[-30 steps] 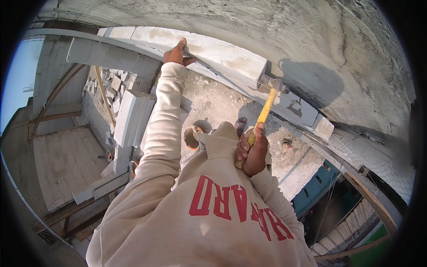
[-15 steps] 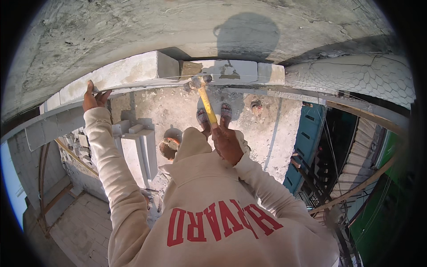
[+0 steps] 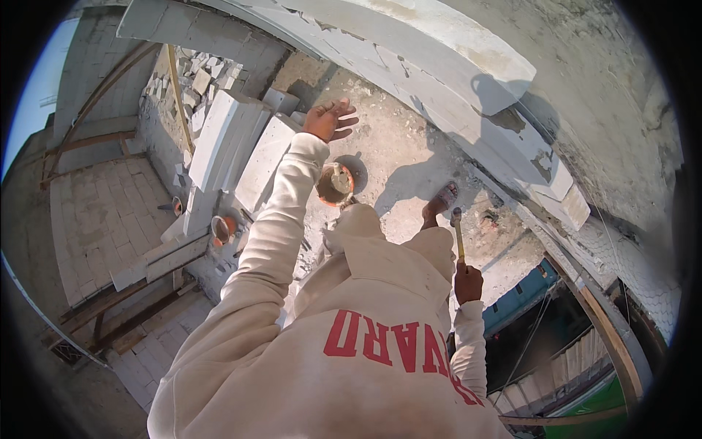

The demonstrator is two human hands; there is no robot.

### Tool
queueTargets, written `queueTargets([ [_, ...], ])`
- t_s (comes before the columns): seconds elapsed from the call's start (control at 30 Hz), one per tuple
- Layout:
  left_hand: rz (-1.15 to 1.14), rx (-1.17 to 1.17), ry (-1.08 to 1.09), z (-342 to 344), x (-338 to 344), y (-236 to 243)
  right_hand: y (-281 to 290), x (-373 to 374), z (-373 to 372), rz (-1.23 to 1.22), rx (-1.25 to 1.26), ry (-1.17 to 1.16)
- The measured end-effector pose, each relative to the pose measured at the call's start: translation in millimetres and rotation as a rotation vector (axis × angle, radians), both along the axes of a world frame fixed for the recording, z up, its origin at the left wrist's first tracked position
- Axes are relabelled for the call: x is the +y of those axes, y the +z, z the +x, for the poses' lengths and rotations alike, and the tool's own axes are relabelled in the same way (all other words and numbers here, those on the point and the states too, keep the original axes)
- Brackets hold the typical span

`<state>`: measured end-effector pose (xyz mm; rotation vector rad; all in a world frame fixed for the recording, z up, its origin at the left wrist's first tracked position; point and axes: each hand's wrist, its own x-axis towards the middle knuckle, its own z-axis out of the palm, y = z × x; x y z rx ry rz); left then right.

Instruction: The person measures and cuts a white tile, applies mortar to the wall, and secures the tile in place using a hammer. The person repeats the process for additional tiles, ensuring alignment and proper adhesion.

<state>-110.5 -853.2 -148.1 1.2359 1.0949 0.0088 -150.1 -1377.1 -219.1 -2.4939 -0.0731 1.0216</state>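
Note:
My right hand (image 3: 469,282), low on the right, is closed around the handle of a hammer (image 3: 459,238). The hammer's small dark head points up, close to my sandalled foot (image 3: 444,196). Out in front on the left, my left hand (image 3: 330,121) hangs in the air with its fingers apart, holding nothing. Beneath it on the floor stands an orange bucket (image 3: 320,192) with greyish mortar inside. A wall of pale blocks (image 3: 468,51) runs diagonally across the upper right, with grey mortar patches on some of them.
Large white blocks (image 3: 228,135) stand to the left, with a heap of broken block pieces (image 3: 196,84) behind them. Another orange bucket (image 3: 221,230) is farther left. Wooden beams (image 3: 610,340) and a blue panel (image 3: 523,296) lie beyond the floor's edge at right.
My left hand has left the block on the wall and come out over the floor. The hammer has dropped away from the wall to my right side. The view has turned leftward.

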Motion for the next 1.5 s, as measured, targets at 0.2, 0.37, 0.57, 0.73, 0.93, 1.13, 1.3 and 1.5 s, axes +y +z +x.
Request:
queueTargets([
  [0.2,-0.079,0.620,-0.308,-310.4,-33.4,-173.2,-3.5,92.6,-27.1,-0.147,0.002,0.276],
  [0.37,-0.274,0.679,-0.042,-504.3,-53.9,-208.2,-36.7,266.1,-80.2,-0.047,-0.096,0.640],
  [0.57,-0.380,0.676,0.384,-637.6,-36.9,-289.9,-185.1,556.1,-177.6,0.048,-0.138,1.050],
  [0.73,-0.402,0.761,0.632,-724.8,-32.3,-417.6,-293.3,774.4,-247.1,0.006,-0.455,1.602],
  [0.93,-0.483,0.896,0.763,-828.1,-126.1,-608.8,-411.0,901.8,-265.9,0.177,-0.854,1.804],
  [1.13,-0.534,1.240,0.699,-895.7,-158.3,-715.6,-503.2,915.4,-243.6,0.646,-0.909,1.750],
  [1.3,-0.327,1.382,0.748,-928.0,-179.9,-809.6,-537.7,910.8,-230.2,0.536,-0.874,1.719],
  [1.5,-0.477,1.453,0.724,-951.6,-158.7,-844.5,-539.3,905.7,-242.8,0.576,-0.849,1.706],
])
